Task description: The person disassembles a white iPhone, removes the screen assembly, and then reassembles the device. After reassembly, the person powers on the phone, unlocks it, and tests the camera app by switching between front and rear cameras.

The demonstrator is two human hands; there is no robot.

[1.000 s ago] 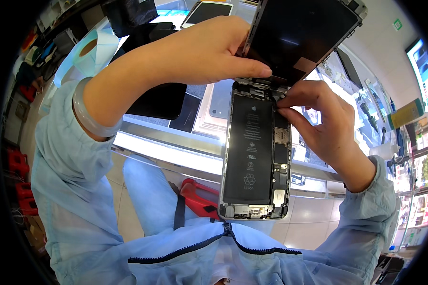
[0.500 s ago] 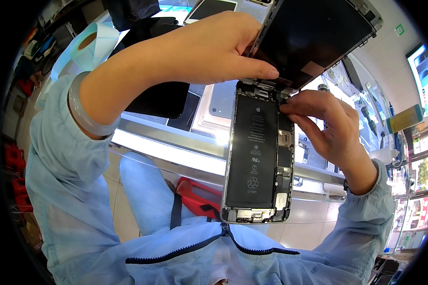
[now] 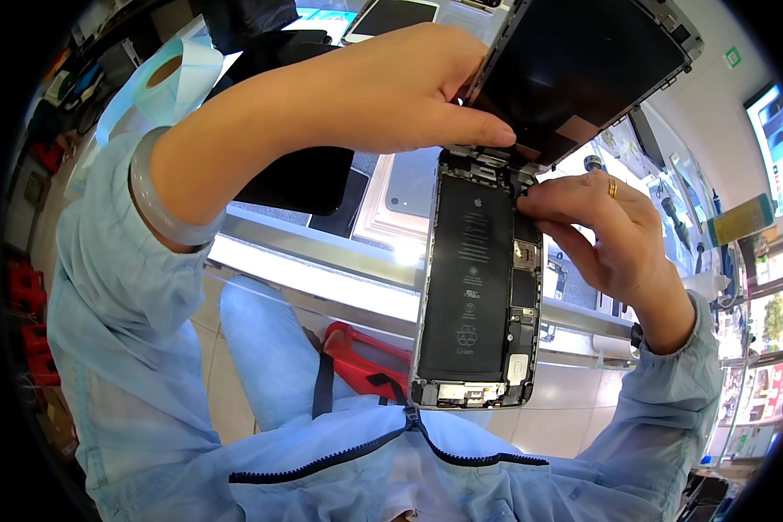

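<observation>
An opened smartphone (image 3: 521, 344) is held up before me, its lower body nearly upright in view. Inside lies a long black battery (image 3: 468, 287), with circuit parts along its right side. The dark screen panel (image 3: 583, 70) is lifted away at the top and tilts to the right. My left hand (image 3: 426, 91) grips the phone where panel and body meet, thumb across the joint, other fingers hidden behind. My right hand (image 3: 613, 226) is closed, thumb and forefinger pressed together at the body's upper right inner edge. Whatever sits between those fingertips is hidden.
Behind the phone runs a lit glass counter (image 3: 322, 270). On it lie a black flat device (image 3: 300, 183), a white-framed tablet (image 3: 391, 19) and a label roll (image 3: 161, 74). A yellow-green bottle (image 3: 741, 219) stands at right. A red stool (image 3: 357, 361) is below.
The phone and both hands have shifted very slightly to the right. A ring now shows on my right hand as it turns a little. Both grips stay the same.
</observation>
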